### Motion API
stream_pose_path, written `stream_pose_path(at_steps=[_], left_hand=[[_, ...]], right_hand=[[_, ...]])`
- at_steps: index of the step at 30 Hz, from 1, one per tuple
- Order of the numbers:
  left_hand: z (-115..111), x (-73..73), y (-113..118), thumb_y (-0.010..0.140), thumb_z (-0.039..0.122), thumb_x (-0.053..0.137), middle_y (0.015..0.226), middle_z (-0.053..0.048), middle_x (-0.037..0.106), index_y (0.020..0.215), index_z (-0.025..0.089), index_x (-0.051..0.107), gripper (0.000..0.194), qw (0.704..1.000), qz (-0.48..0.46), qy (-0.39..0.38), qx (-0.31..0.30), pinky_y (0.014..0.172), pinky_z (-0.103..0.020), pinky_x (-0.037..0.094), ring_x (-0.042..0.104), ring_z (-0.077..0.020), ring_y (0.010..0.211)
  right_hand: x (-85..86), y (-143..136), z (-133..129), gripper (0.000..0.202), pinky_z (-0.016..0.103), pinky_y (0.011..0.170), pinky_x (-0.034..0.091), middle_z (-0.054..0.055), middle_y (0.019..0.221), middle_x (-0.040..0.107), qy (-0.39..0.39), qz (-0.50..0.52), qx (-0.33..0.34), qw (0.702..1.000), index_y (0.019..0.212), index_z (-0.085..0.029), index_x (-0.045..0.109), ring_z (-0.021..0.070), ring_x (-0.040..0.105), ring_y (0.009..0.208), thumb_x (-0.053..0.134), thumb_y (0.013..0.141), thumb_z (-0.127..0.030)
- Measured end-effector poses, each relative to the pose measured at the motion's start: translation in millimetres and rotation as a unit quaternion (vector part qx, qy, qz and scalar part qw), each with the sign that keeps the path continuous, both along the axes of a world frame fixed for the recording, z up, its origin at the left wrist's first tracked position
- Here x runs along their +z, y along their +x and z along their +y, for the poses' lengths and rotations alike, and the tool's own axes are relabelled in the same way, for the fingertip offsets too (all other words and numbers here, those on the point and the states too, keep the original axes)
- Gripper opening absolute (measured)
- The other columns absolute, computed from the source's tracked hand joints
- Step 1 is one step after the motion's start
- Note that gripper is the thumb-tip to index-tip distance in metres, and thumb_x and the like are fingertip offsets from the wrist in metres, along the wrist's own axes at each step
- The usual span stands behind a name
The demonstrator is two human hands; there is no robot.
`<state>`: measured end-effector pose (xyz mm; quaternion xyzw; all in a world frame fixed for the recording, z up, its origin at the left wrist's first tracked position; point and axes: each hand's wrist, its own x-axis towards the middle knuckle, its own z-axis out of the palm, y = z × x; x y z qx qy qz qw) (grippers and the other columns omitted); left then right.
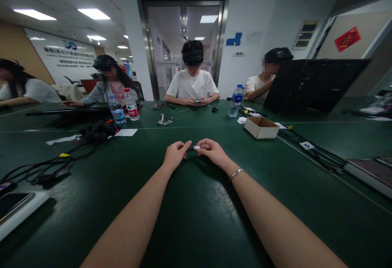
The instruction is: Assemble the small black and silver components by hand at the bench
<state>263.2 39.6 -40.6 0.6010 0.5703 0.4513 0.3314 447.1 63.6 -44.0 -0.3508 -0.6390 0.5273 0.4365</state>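
Both of my hands meet over the middle of the green table (196,202), pinching one small black-and-silver object (193,148) between them. My left hand (177,153) is closed on its dark end, thumb on top. At its shiny silver end, the fingers of my right hand (212,151) are closed; a metal bracelet (237,173) circles that wrist. The object is short and slim, held roughly level, and too small in view to tell its kind. My fingers hide parts of both ends.
An open cardboard box (261,128) stands right of my hands, near a water bottle (235,101) and black cables (315,149). Tangled black gear (99,131) and two bottles stand left. Small parts (164,120) lie farther back. Several people in headsets sit opposite, near a monitor (312,84).
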Motion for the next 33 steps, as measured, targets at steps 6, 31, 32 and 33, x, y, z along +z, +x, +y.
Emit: stream_pose_path(at_steps=[6, 31, 32, 33], left_hand=[[2.2, -2.3, -2.2, 0.072, 0.067, 0.054, 0.058, 0.001, 0.06, 0.072, 0.017, 0.063, 0.05, 1.0, -0.008, -0.002, -0.014, 0.052, -0.024, 0.041, 0.055, -0.0127, 0.051], [9.7, -11.5, -3.7, 0.068, 0.034, 0.074, 0.091, -0.005, 0.063, 0.094, 0.016, 0.058, 0.036, 0.987, -0.112, 0.046, -0.101, 0.079, -0.033, 0.049, 0.062, -0.0166, 0.083], [10.1, -12.5, -3.9, 0.067, 0.033, 0.075, 0.092, -0.005, 0.063, 0.095, 0.016, 0.058, 0.037, 0.987, -0.112, 0.046, -0.104, 0.079, -0.033, 0.049, 0.062, -0.0165, 0.083], [10.2, -13.0, -3.9, 0.066, 0.032, 0.075, 0.093, -0.005, 0.063, 0.095, 0.016, 0.057, 0.038, 0.987, -0.112, 0.044, -0.106, 0.079, -0.033, 0.049, 0.062, -0.0161, 0.082]], right_hand=[[1.7, 0.2, -1.5, 0.033, 0.029, 0.071, 0.048, 0.0, 0.074, 0.066, -0.003, -0.002, 0.004, 1.0, 0.085, -0.018, 0.06, 0.0125, 0.062, 0.067, 0.076, 0.062, -0.036], [-3.6, 3.1, 3.8, 0.04, 0.028, 0.066, 0.049, 0.005, 0.072, 0.071, -0.01, 0.011, -0.016, 1.0, 0.079, -0.015, 0.06, 0.0125, 0.063, 0.061, 0.076, 0.064, -0.049], [-4.0, 3.2, 4.3, 0.041, 0.028, 0.065, 0.048, 0.004, 0.071, 0.07, -0.011, 0.01, -0.018, 1.0, 0.078, -0.015, 0.059, 0.0125, 0.063, 0.06, 0.075, 0.064, -0.05], [-4.1, 3.1, 4.5, 0.042, 0.028, 0.065, 0.048, 0.004, 0.069, 0.07, -0.012, 0.009, -0.021, 1.0, 0.077, -0.015, 0.059, 0.0126, 0.063, 0.06, 0.075, 0.064, -0.051]])
